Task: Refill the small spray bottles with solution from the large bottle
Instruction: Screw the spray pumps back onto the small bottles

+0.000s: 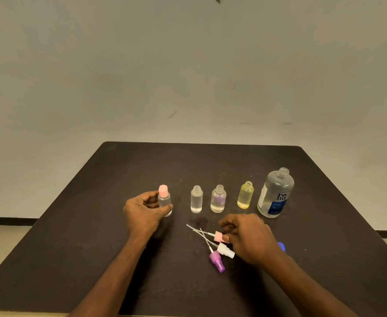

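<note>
- The large bottle (pixel 275 195) stands uncapped at the right end of the row on the dark table (pixel 96 236), with clear liquid low inside it; the small print on its blue label is too small to read.
- A blue cap (pixel 281 246) shows only as a sliver behind the right wrist; most of it is hidden.
- The right hand (pixel 247 236) rests with fingers curled over the heap of loose spray heads; whether it pinches the pink spray head (pixel 218 237) or only touches it cannot be told, as the fingertips cover the contact.
- Just below lie the white spray head (pixel 226 250) and the purple spray head (pixel 217 262), their thin dip tubes crossing toward the left.
- The left hand (pixel 145 210) grips the capped small bottle (pixel 165 201), thumb and fingers wrapped round its clear body; the lower part is partly covered by the thumb, and its pink cap (pixel 163 191) stands above the hand.
- Between the hands' reach and the large bottle stand three open small bottles in a row: the clear bottle (pixel 196 199), the faintly purple bottle (pixel 218 199), and the yellow bottle (pixel 245 195).
- The large bottle is well apart from the left hand and near, but not touching, the right hand, standing beyond it and to its right.
- Both forearms are cut off at the bottom edge.
</note>
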